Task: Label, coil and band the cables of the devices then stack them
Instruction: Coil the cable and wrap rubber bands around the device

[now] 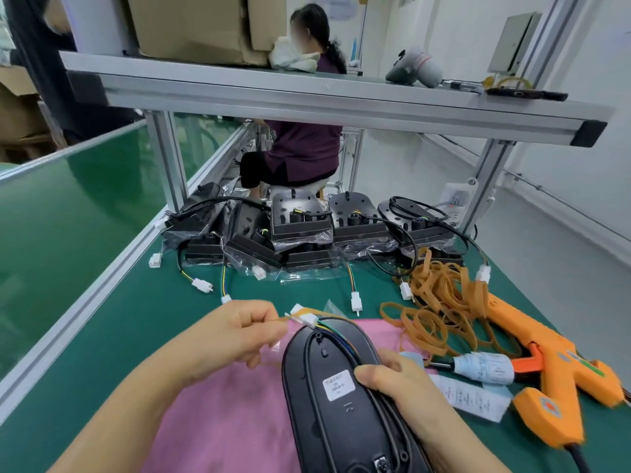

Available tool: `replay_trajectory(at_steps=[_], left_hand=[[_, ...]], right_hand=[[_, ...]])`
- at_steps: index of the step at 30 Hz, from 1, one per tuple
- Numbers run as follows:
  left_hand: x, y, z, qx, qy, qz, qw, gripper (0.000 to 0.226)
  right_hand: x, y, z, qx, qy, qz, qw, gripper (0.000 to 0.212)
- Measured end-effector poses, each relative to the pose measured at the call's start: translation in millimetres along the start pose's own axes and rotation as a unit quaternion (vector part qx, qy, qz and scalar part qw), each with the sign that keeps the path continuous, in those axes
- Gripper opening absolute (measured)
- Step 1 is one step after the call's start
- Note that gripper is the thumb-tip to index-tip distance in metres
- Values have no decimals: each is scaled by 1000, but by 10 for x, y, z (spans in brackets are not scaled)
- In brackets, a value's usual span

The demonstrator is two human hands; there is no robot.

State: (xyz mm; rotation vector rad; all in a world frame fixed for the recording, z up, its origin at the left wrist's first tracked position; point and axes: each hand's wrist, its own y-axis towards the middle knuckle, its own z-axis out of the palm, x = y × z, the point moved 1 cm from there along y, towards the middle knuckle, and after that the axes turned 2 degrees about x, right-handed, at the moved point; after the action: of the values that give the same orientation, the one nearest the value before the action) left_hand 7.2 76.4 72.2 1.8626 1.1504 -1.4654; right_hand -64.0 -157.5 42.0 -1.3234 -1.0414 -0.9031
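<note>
A black oval device [338, 397] with a white label [338, 384] on its back lies above the pink cloth [225, 425]. My right hand [392, 384] grips its right edge, thumb next to the label. A black cable runs around the device's back, ending in coloured wires and a white connector [305, 319]. My left hand [239, 331] pinches a tan rubber band [290, 315] stretched around that connector end. Several more black devices [302, 221], some in clear bags, stand at the back of the table with loose cables.
A heap of tan rubber bands [440, 302] lies right of the device. An orange label gun [546, 363] with a label roll [485, 368] sits at the right edge. An aluminium shelf [307, 97] spans overhead. A seated person [300, 145] works beyond. The green conveyor [68, 199] runs left.
</note>
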Motion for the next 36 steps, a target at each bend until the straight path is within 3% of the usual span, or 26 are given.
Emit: replay_trajectory(at_steps=[3, 5, 7, 9, 10, 14, 15, 18, 20, 22, 24, 25, 27, 29, 32, 36], left_hand=[[-140, -4, 89, -116, 102, 61, 986, 31], [-284, -30, 215, -197, 200, 133, 950, 29], [-429, -91, 369, -228, 348, 222, 882, 29], [-443, -147, 533, -186, 475, 318, 799, 20], [-411, -168, 576, -166, 495, 345, 780, 19], [-198, -240, 498, -139, 447, 350, 811, 33], [-135, -253, 475, -140, 414, 335, 835, 27], [23, -266, 496, -106, 201, 211, 951, 16], [78, -238, 506, -122, 103, 171, 972, 19], [63, -206, 485, -130, 74, 159, 976, 20], [1, -191, 464, -122, 133, 183, 966, 18], [-37, -191, 457, -130, 207, 216, 945, 17], [-127, -208, 474, -166, 370, 290, 867, 18], [-226, -225, 480, -198, 413, 327, 827, 20], [-368, -193, 473, -217, 345, 309, 859, 22], [-485, -73, 634, -194, 347, 146, 906, 18]], right_hand=[[-9, 33, 52, 6, -21, 5, 1000, 44], [3, 46, 91, 12, -19, 15, 1000, 32], [17, 59, 109, 13, -13, 20, 1000, 24], [28, 69, 89, 4, 12, 16, 1000, 17], [32, 67, 60, -7, 29, 14, 999, 16], [55, 81, -96, -39, 114, 7, 993, 26], [59, 85, -128, -47, 132, -1, 990, 29], [75, 94, -188, -68, 166, -27, 983, 45], [89, 80, -178, -65, 165, -37, 983, 48], [102, 55, -129, -64, 133, -59, 987, 35], [93, 27, -77, -68, 105, -61, 990, 27], [93, 25, -60, -67, 96, -60, 991, 21], [125, 16, -20, -66, 88, -64, 992, 8], [165, 7, 23, -65, 49, -67, 994, 21], [165, -10, 112, -64, 28, -65, 995, 35], [113, -9, 157, -94, -28, -59, 993, 37]])
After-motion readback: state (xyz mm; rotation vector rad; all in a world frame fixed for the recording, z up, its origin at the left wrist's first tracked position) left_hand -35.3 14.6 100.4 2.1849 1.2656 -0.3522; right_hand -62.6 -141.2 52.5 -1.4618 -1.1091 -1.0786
